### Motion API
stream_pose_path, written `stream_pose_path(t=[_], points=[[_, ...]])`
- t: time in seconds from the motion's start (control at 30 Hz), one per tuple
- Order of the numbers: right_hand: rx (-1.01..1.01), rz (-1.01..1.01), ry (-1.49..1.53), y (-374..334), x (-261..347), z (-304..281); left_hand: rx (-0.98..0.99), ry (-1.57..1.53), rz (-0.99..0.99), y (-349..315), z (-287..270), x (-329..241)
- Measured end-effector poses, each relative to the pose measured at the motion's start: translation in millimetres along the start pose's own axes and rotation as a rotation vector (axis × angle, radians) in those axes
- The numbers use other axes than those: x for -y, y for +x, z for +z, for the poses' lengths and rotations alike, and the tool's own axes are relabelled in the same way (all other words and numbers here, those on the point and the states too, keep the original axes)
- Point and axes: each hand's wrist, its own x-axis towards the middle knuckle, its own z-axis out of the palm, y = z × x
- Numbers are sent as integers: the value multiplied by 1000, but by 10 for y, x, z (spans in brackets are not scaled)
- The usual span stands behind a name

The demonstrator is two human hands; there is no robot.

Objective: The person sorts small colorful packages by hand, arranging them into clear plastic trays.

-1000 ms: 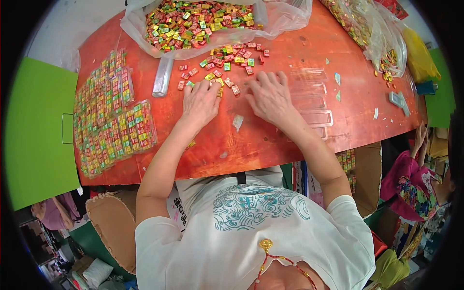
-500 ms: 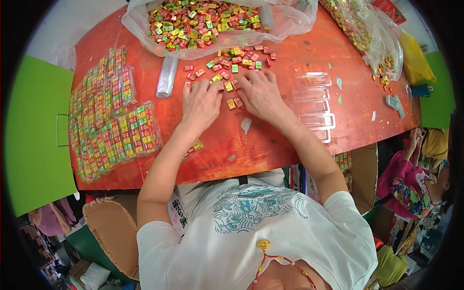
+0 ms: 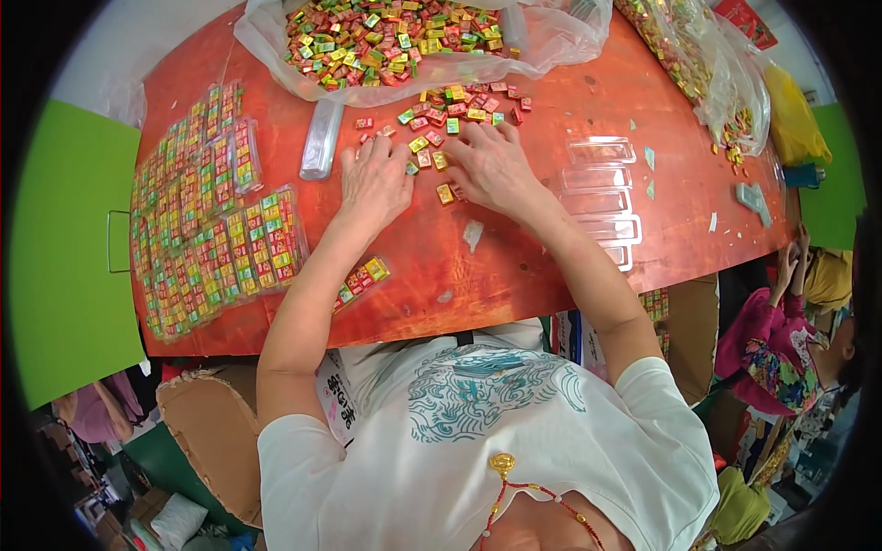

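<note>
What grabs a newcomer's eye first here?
The orange-red table, strewn with small bright sweets: a heap in an open clear bag at the far edge, and loose pieces spilling toward the person. Both hands lie flat among these, left hand beside right hand. On the left lie rows of filled packs; on the right, empty clear trays.

A round orange-red surface [image 3: 514,266] fills the upper view under even, bright light. Green panels [image 3: 64,275] flank it on both sides. Cardboard boxes [image 3: 207,432] and bundled cloth [image 3: 767,354] crowd the floor below.
</note>
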Motion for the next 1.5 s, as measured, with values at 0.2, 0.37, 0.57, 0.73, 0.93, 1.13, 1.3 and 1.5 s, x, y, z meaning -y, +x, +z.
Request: stream_pose_path(t=[0.2,0.37,0.57,0.73,0.93,1.13,1.3,1.5], points=[[26,19,-19,72,-108,127,72,-115,18,-249,-57,-111],[-6,84,13,-108,-317,-9,60,-178,77,-296,-15,-255],[71,105,90,-316,-264,-199,123,-203,115,-245,-39,-397],[102,-8,28,-291,-91,-86,75,-168,16,-189,-42,-635],[-25,46,29,-158,-238,-74,53,-76,21,-148,122,-647],[117,66,-59,-266,-221,39,-13,-88,41,-183,142,-593],[104,144,13,-438,-141,-217,35,-77,36,-107,96,-668],[-52,206,-24,-566,130,-228,-39,107,123,-23,71,-525]])
